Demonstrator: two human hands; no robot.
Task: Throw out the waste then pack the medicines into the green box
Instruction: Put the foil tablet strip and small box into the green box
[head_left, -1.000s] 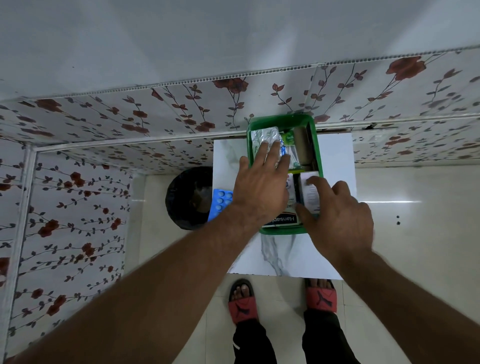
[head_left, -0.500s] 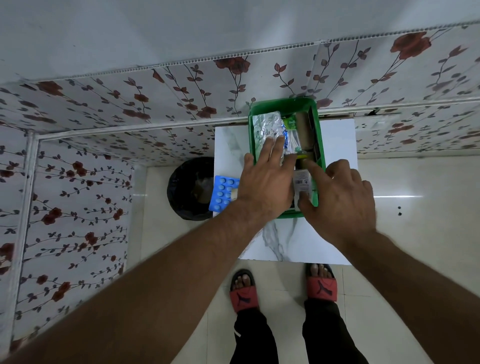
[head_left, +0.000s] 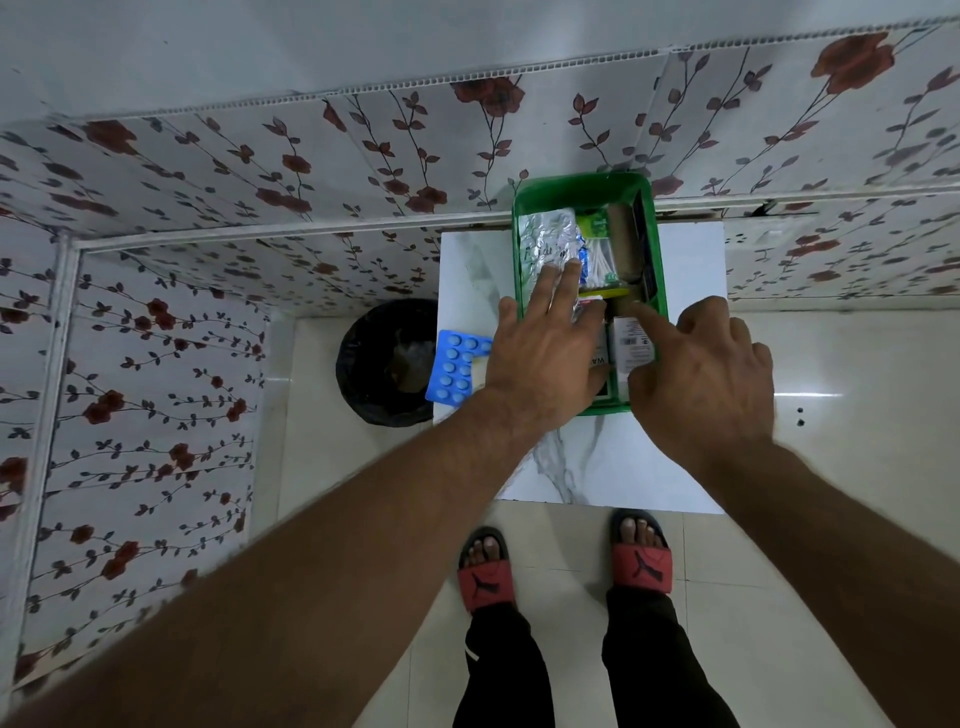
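Both hands reach over the near end of the green box (head_left: 523, 218), which sits on the white table (head_left: 691, 270) with its long axis running away from the person. Left hand (head_left: 545, 358) lies flat, fingers spread on a silver foil strip (head_left: 548, 241), gripping nothing. Right hand (head_left: 706, 384) is loosely curled, forefinger pressing a white carton (head_left: 631, 340). Left of that hand, a blue blister pack (head_left: 457, 369) remains outside the box.

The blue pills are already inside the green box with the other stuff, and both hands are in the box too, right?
Not quite. The head view shows the blue pills outside the green box, lying on the table to its left, next to the bin. The rest holds: the left hand and right hand both reach into the box.
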